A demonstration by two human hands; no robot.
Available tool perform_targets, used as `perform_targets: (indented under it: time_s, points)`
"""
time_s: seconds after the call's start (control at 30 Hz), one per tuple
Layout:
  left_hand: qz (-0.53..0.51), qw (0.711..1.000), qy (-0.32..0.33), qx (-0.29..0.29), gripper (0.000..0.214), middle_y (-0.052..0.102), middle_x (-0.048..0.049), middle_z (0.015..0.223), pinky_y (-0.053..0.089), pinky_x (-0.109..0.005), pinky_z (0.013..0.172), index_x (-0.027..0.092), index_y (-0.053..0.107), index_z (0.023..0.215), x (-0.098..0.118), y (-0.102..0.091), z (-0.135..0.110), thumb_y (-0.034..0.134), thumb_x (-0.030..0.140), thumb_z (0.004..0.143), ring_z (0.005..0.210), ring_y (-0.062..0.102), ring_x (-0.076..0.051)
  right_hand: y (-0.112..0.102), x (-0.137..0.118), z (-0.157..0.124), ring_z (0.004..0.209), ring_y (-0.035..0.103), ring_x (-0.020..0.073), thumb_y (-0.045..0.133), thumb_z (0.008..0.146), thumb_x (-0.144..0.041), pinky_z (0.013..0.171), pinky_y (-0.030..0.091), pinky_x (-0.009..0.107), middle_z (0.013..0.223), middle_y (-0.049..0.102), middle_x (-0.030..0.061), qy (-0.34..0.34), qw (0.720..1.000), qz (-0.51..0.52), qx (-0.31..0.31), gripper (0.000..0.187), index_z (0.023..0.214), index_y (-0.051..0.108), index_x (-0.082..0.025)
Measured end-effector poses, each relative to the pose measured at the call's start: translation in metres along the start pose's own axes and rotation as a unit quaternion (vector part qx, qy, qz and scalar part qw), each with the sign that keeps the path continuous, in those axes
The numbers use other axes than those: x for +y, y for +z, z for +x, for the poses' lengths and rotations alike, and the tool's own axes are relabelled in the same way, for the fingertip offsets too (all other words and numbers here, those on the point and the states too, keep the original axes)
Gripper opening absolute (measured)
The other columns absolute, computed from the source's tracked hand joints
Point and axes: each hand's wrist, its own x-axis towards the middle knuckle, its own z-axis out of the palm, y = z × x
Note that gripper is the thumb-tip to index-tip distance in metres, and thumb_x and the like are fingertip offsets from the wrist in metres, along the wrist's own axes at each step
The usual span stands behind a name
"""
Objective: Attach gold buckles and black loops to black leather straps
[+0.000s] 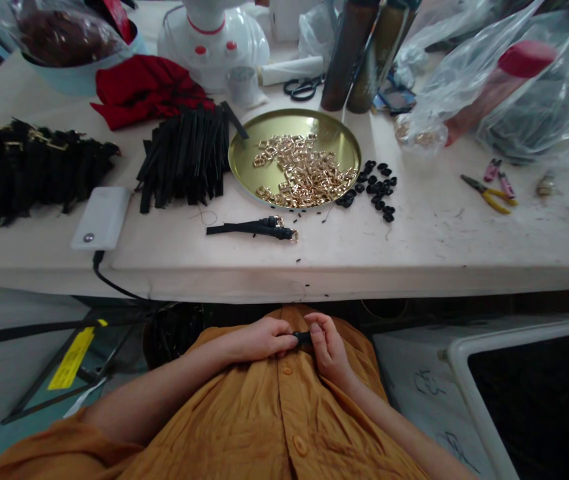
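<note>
Close to my lap, my left hand (270, 339) and my right hand (328, 341) pinch a short black strap (303, 338) between them. Most of the strap is hidden by my fingers. On the table ahead lie a few finished-looking black straps with gold buckles (259, 229). Behind them a round gold tray (249, 177) holds a heap of small gold buckles (309, 172). Left of the tray is a pile of loose black strips (187, 157), and at its right edge several small black loops (378, 190) are scattered.
A white power bank (101, 217) trails a cable over the table's front edge. Buckled black straps (19, 167) are heaped at far left. Yellow-handled pliers (489, 193) lie right, black scissors (304, 88) behind the tray. Two dark bottles (349, 60) stand at the back; a white-rimmed bin (479, 393) is lower right.
</note>
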Motion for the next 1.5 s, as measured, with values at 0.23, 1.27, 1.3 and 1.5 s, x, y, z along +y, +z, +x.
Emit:
perform_targets:
  time_s: [0.23, 1.27, 1.3, 1.5]
  points:
    - [0.080, 0.995, 0.032, 0.050, 0.030, 0.062, -0.0018, 0.078, 0.038, -0.021, 0.060, 0.015, 0.060, 0.083, 0.011, 0.011, 0.004, 0.037, 0.035, 0.081, 0.068, 0.052, -0.014, 0.007, 0.005, 0.003, 0.082, 0.056, 0.0154, 0.036, 0.086, -0.027, 0.073, 0.046, 0.028, 0.087, 0.059, 0.0040, -0.005, 0.999, 0.006, -0.041, 0.019, 0.096, 0.049, -0.020]
    - [0.293, 0.698, -0.029, 0.653, 0.028, 0.054, -0.0073, 0.111, 0.035, -0.031, 0.089, 0.020, 0.055, 0.107, 0.016, -0.221, -0.013, 0.036, 0.026, 0.087, 0.103, 0.048, -0.019, 0.007, -0.014, 0.172, 0.105, 0.050, 0.0305, 0.037, 0.082, -0.047, 0.083, 0.042, 0.046, 0.120, 0.051, 0.0161, -0.343, 0.853, -0.374, 0.121, 0.054, 0.126, 0.038, -0.016]
    - [0.278, 0.679, -0.092, 0.673, 0.030, 0.051, -0.0071, 0.115, 0.034, -0.031, 0.090, 0.021, 0.051, 0.112, 0.015, -0.238, -0.019, 0.035, 0.027, 0.087, 0.106, 0.047, -0.019, 0.006, -0.013, 0.172, 0.102, 0.052, 0.0303, 0.037, 0.082, -0.047, 0.082, 0.043, 0.045, 0.117, 0.053, 0.0159, -0.351, 0.849, -0.373, 0.131, 0.053, 0.125, 0.039, -0.016]
    - [0.235, 0.684, -0.188, 0.665, 0.029, 0.058, -0.0149, 0.097, 0.041, -0.032, 0.075, 0.010, 0.055, 0.097, -0.001, -0.306, -0.026, 0.051, 0.032, 0.077, 0.090, 0.057, -0.025, 0.008, -0.009, 0.178, 0.096, 0.055, 0.0272, 0.042, 0.082, -0.042, 0.079, 0.044, 0.042, 0.108, 0.059, 0.0125, -0.376, 0.841, -0.368, 0.128, 0.042, 0.117, 0.047, -0.019]
